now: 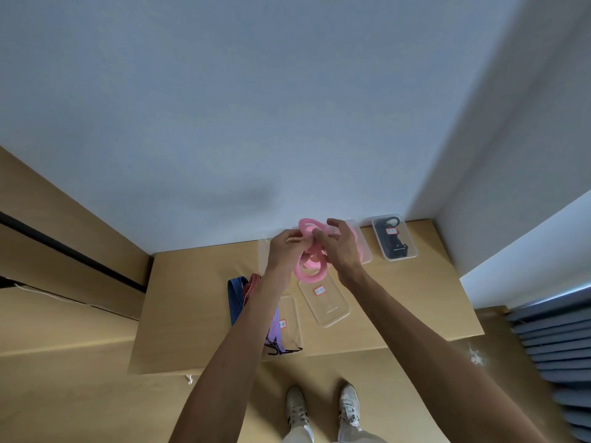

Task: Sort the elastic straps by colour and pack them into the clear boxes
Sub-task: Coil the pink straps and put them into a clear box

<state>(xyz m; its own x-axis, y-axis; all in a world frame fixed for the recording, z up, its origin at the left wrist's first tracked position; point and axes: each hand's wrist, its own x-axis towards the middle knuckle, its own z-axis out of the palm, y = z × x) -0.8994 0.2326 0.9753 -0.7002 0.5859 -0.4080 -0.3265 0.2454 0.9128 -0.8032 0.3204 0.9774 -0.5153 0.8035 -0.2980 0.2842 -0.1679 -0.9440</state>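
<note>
Boxes (pixel 395 238) along table's (pixel 179 314) far edge, lids (pixel 324 302) nearer, loose straps (pixel 238 295) left of lids

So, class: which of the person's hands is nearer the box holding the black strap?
Right. The right hand is just left of that box; the left hand is further left, both gripping the pink strap.

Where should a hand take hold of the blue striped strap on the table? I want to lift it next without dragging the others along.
Grip the blue striped strap at its folded far end, coming from the left. That loop lies bare on the table and apart, while the red strap crowds its right side and the left forearm hides its near end.
</note>
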